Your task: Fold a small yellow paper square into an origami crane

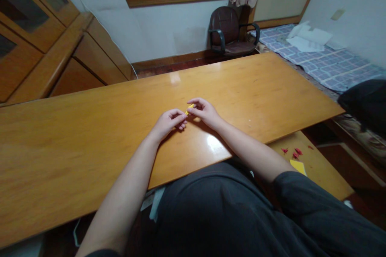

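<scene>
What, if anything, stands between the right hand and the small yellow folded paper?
Nothing visible does. The right hand is at the yellow folded paper, while the left hand pinches its lower end, above the wooden table.

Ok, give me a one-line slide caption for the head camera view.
Left hand pinching a small yellow piece over a wooden table, right hand at its other end.

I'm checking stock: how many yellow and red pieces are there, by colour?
Yellow: 2 (small yellow piece at the left hand and right hand; flat yellow piece on the lower surface)
Red: 3 (spiky red pieces, also there)
Total: 5, leaving out a reddish spot too small to tell.
</scene>
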The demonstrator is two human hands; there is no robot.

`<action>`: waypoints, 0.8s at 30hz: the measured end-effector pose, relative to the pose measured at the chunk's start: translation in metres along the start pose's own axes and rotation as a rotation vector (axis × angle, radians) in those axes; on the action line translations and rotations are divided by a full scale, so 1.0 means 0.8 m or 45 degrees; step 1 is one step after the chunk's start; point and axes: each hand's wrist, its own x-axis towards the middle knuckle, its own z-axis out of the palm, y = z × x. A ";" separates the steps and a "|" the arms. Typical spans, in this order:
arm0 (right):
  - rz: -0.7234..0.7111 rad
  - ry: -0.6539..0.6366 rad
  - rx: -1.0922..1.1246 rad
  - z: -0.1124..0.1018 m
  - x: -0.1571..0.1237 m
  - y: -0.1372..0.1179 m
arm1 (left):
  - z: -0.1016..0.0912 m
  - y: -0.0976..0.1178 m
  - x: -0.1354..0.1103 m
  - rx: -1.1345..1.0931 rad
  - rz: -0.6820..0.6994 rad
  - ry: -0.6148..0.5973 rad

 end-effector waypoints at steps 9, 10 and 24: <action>0.009 -0.058 0.095 0.000 -0.001 -0.001 | 0.002 -0.001 0.001 -0.074 -0.006 0.060; 0.014 -0.064 0.115 0.000 -0.001 -0.001 | 0.001 -0.002 0.001 -0.080 -0.004 0.064; 0.080 -0.044 0.134 -0.002 0.000 0.000 | -0.002 -0.004 0.003 -0.124 0.003 0.062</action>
